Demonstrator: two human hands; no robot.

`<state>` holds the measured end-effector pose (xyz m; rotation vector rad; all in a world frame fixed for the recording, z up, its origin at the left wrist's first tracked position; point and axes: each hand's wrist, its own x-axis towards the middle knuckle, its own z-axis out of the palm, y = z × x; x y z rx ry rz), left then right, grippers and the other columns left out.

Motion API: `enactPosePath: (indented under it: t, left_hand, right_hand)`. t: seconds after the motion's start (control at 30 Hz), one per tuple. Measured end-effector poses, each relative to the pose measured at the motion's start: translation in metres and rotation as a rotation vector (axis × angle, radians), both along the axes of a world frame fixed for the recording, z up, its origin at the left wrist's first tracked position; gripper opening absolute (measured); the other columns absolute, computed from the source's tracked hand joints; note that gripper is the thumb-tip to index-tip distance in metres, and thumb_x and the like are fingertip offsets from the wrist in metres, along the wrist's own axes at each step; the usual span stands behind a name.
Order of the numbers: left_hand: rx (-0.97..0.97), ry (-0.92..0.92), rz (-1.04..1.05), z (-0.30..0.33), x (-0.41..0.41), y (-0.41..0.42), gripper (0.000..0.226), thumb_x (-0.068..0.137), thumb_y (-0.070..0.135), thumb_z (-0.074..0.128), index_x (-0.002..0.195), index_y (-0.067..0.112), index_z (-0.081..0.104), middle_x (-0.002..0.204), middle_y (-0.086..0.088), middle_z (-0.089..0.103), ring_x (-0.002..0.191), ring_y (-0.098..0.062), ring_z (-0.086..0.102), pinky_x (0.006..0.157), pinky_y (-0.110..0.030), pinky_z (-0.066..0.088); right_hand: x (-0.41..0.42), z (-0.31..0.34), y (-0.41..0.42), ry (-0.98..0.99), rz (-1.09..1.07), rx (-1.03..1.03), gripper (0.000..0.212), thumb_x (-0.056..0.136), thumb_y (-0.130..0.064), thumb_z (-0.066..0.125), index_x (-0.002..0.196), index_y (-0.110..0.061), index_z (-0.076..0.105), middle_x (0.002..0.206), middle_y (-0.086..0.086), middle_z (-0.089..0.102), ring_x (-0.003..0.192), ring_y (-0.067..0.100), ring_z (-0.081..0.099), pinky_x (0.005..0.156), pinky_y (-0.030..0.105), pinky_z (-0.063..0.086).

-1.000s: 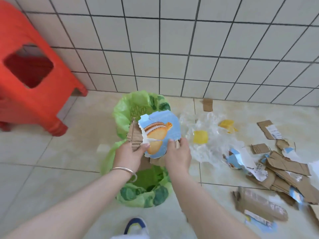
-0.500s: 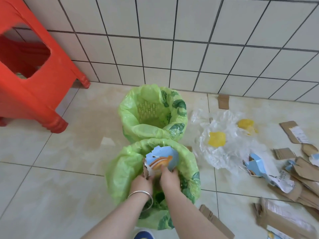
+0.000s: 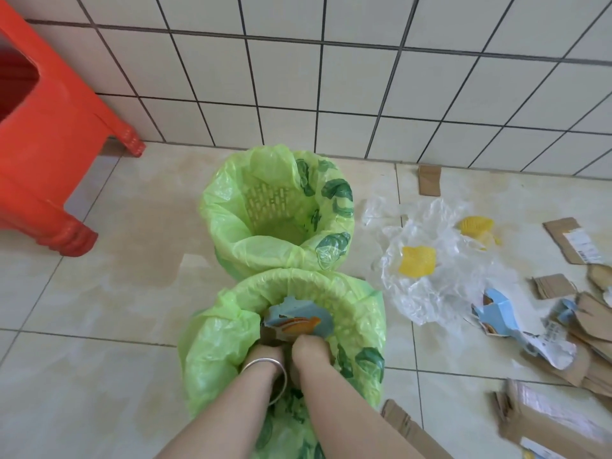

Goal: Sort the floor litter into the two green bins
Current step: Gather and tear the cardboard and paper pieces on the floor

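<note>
Two bins lined with green bags stand one behind the other. The far bin (image 3: 276, 213) looks empty inside. Both my hands reach into the mouth of the near bin (image 3: 356, 313). My left hand (image 3: 265, 354), with a silver bangle on its wrist, and my right hand (image 3: 309, 346) hold a torn blue cardboard piece (image 3: 298, 318) with an orange picture, along with brown cardboard under it. The piece sits just inside the near bin's rim. My fingers are mostly hidden behind the cardboard.
A red plastic stool (image 3: 46, 134) stands at the left by the tiled wall. Clear plastic wrap (image 3: 440, 260) with yellow pieces lies right of the bins. Torn brown and blue cardboard (image 3: 563, 332) is scattered over the floor at the right and near my right arm.
My hands carried the blue cardboard piece from above the bins down into the near bin's mouth. The view has tilted and moved closer to the bins.
</note>
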<state>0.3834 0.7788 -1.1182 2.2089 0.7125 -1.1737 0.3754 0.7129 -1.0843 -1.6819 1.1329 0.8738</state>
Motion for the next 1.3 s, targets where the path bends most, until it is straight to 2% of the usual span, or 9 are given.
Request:
enactPosePath:
  t: [0.07, 0.27, 0.37, 0.47, 0.57, 0.63, 0.83, 1.07, 1.3]
  left_hand:
    - [-0.058, -0.036, 0.052, 0.019, -0.002, -0.002, 0.032, 0.094, 0.025, 0.047, 0.112, 0.004, 0.062, 0.12, -0.018, 0.063, 0.11, -0.03, 0.061, 0.093, -0.033, 0.047]
    - [-0.014, -0.32, 0.192, 0.097, -0.017, -0.017, 0.031, 0.087, 0.023, 0.053, 0.105, 0.003, 0.065, 0.113, -0.018, 0.067, 0.106, -0.034, 0.061, 0.088, -0.033, 0.046]
    - [-0.1, -0.568, 0.142, 0.141, -0.037, -0.034, 0.024, 0.085, 0.015, 0.053, 0.105, 0.016, 0.066, 0.111, -0.007, 0.068, 0.104, -0.027, 0.061, 0.088, -0.029, 0.045]
    - [-0.223, -0.718, -0.029, 0.177, -0.063, -0.062, 0.018, 0.086, 0.012, 0.052, 0.084, 0.026, 0.063, 0.087, 0.001, 0.067, 0.08, -0.019, 0.058, 0.073, -0.025, 0.042]
    - [-0.328, -0.742, -0.264, 0.188, -0.089, -0.099, 0.025, 0.085, 0.012, 0.054, 0.071, 0.032, 0.058, 0.074, 0.006, 0.063, 0.077, -0.02, 0.061, 0.075, -0.028, 0.048]
    - [-0.373, -0.671, -0.38, 0.177, -0.101, -0.124, 0.026, 0.085, 0.011, 0.055, 0.071, 0.033, 0.058, 0.081, 0.003, 0.067, 0.084, -0.021, 0.066, 0.084, -0.03, 0.052]
    - [-0.218, -0.331, -0.665, 0.098, -0.117, -0.175, 0.032, 0.089, 0.01, 0.046, 0.116, 0.018, 0.062, 0.124, -0.002, 0.063, 0.117, -0.02, 0.056, 0.101, -0.023, 0.042]
    - [-0.055, -0.19, -0.637, 0.022, -0.104, -0.169, 0.044, 0.087, 0.007, 0.047, 0.131, 0.015, 0.049, 0.135, -0.007, 0.052, 0.125, -0.023, 0.049, 0.104, -0.027, 0.037]
    - [0.082, -0.257, -0.36, -0.023, -0.081, -0.176, 0.04, 0.086, 0.012, 0.049, 0.126, 0.014, 0.05, 0.133, -0.014, 0.042, 0.115, -0.032, 0.052, 0.097, -0.036, 0.044]
  right_hand:
    - [-0.002, 0.013, -0.002, -0.069, -0.002, 0.013, 0.033, 0.096, -0.009, 0.041, 0.125, 0.0, 0.053, 0.131, 0.016, 0.056, 0.122, 0.029, 0.054, 0.098, 0.032, 0.045]
    - [-0.028, 0.072, -0.012, -0.392, -0.132, 0.022, 0.035, 0.09, -0.016, 0.044, 0.124, -0.011, 0.054, 0.121, 0.009, 0.062, 0.111, 0.026, 0.057, 0.095, 0.032, 0.045]
    - [-0.055, 0.107, -0.032, -0.669, -0.133, 0.014, 0.029, 0.089, -0.014, 0.045, 0.113, -0.02, 0.059, 0.098, -0.002, 0.064, 0.092, 0.018, 0.059, 0.079, 0.025, 0.046]
    - [-0.095, 0.126, -0.067, -0.786, -0.184, -0.064, 0.023, 0.089, -0.01, 0.044, 0.095, -0.022, 0.062, 0.081, -0.004, 0.062, 0.072, 0.015, 0.056, 0.061, 0.022, 0.042]
    - [-0.135, 0.121, -0.106, -0.726, -0.307, -0.149, 0.025, 0.087, -0.009, 0.041, 0.09, -0.025, 0.06, 0.082, -0.002, 0.064, 0.074, 0.018, 0.057, 0.067, 0.027, 0.045]
    - [-0.16, 0.109, -0.132, -0.635, -0.311, -0.195, 0.025, 0.086, -0.011, 0.042, 0.093, -0.024, 0.062, 0.085, -0.002, 0.064, 0.078, 0.019, 0.057, 0.071, 0.029, 0.047]
    - [-0.203, 0.049, -0.189, -0.377, -0.085, -0.308, 0.031, 0.087, -0.013, 0.043, 0.111, -0.02, 0.062, 0.113, -0.001, 0.065, 0.103, 0.019, 0.06, 0.079, 0.027, 0.044]
    - [-0.215, -0.035, -0.209, -0.158, 0.357, -0.36, 0.041, 0.088, -0.01, 0.047, 0.127, -0.022, 0.046, 0.128, 0.0, 0.045, 0.122, 0.019, 0.041, 0.088, 0.03, 0.044]
    - [-0.203, -0.079, -0.183, -0.144, 0.579, -0.494, 0.061, 0.073, -0.031, 0.07, 0.127, -0.025, 0.041, 0.12, -0.002, 0.046, 0.113, 0.022, 0.046, 0.083, 0.032, 0.038]
